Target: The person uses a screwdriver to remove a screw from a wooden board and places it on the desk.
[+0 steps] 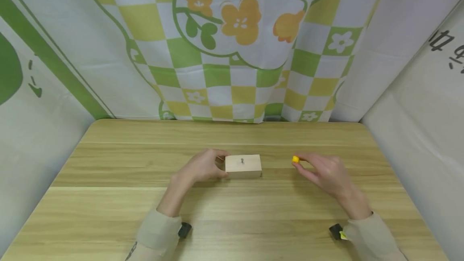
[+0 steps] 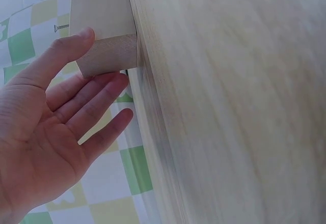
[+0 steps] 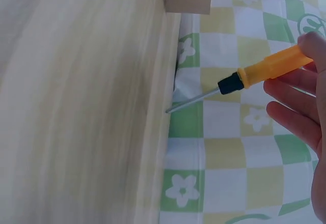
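Observation:
A pale wooden block lies on the table with a screw standing up from its top. My left hand holds the block's left end, thumb on the near side and fingers at the far side. The left wrist view shows the screw jutting well out of the block. To the right of the block, my right hand pinches a screwdriver by its yellow handle. In the right wrist view, the screwdriver has a black collar and a thin metal shaft slanting down toward the tabletop, apart from the block.
The wood-grain table runs back to a green and yellow checked curtain. Pale cloth walls flank both sides. A dark wrist device sits at the left cuff, another at the right.

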Tool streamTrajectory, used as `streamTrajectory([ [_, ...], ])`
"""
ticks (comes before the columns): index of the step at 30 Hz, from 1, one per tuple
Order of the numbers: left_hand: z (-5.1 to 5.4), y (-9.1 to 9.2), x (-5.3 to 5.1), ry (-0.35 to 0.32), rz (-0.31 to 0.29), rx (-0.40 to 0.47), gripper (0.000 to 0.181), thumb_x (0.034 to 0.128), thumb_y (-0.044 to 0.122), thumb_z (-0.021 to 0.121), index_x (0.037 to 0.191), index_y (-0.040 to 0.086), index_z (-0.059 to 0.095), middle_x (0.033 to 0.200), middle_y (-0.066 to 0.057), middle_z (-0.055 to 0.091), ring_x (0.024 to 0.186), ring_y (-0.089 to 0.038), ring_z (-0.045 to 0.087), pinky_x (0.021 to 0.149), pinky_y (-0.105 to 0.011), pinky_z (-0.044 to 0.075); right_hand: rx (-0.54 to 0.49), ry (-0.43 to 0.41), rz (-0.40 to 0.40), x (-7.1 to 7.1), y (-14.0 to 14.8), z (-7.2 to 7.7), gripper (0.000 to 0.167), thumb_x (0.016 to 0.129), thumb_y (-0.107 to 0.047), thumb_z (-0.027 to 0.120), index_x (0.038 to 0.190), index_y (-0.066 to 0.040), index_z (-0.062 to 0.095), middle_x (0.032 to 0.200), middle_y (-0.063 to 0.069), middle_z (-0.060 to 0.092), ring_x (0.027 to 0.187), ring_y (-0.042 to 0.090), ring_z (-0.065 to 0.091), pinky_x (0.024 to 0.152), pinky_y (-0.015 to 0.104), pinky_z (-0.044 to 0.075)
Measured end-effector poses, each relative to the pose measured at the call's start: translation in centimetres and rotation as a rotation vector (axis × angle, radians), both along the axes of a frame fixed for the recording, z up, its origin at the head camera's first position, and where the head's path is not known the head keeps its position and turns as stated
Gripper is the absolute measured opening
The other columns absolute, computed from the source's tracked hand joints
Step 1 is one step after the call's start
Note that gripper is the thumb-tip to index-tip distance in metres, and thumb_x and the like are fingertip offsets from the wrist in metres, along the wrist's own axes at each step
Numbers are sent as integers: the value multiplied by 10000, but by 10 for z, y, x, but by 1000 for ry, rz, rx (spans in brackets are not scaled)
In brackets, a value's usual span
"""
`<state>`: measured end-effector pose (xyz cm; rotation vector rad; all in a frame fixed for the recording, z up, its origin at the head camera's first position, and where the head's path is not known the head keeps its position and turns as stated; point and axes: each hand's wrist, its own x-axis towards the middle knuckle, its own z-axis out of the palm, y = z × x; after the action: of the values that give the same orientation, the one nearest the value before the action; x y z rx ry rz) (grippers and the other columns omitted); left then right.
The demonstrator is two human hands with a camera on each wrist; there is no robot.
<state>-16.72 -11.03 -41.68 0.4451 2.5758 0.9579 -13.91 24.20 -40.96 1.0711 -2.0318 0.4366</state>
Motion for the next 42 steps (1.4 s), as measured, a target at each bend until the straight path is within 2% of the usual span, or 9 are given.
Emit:
streamTrajectory([
  [8,-1,1,0,3,4,6,670,774,242,851,1379,114,592,1238,-42,687,1135,-208,657,1003,-427,524,1,-38,23,-5,-15,11,349,1009,-316,555,940,-24,734,807,51,757,619,140,712,501,236,555],
  [20,1,1,0,-6,6,-1,690,769,260,853,1388,119,584,1247,-51,684,1146,-212,651,1035,-440,502,-49,-69,117,-14,-48,34,360,1015,-324,555,940,-15,721,803,34,754,640,116,706,539,235,566],
  [26,1,0,0,-6,2,-2,687,769,273,851,1386,128,586,1243,-45,684,1145,-205,651,1036,-440,499,-80,-108,151,-17,-63,41,373,1013,-333,557,960,-1,720,835,64,759,679,162,722,578,260,587],
  [32,0,-1,0,1,-2,-3,686,766,272,853,1384,132,589,1241,-54,686,1146,-210,651,1040,-440,497,-114,-135,175,-21,-79,45,369,997,-345,579,981,-7,727,851,66,763,694,146,727,567,241,584],
  [35,-1,-1,-2,5,-9,-2,676,770,255,849,1381,126,591,1232,-55,692,1139,-209,655,1033,-434,502,-142,-164,213,-23,-86,46,274,954,-281,662,987,-16,725,861,59,763,707,139,732,585,218,587],
  [37,-2,-1,-2,6,-12,1,669,771,244,846,1377,118,593,1222,-54,696,1132,-209,659,1024,-433,508,-170,-189,251,-24,-91,47,199,890,-179,745,990,-9,719,870,70,763,722,152,740,606,213,591],
  [42,-2,-1,-4,11,-22,20,653,768,228,850,1360,100,605,1207,-59,704,1115,-213,666,1006,-435,518,-207,-212,310,-27,-103,49,270,748,7,823,993,3,710,878,91,763,737,175,750,638,187,588],
])
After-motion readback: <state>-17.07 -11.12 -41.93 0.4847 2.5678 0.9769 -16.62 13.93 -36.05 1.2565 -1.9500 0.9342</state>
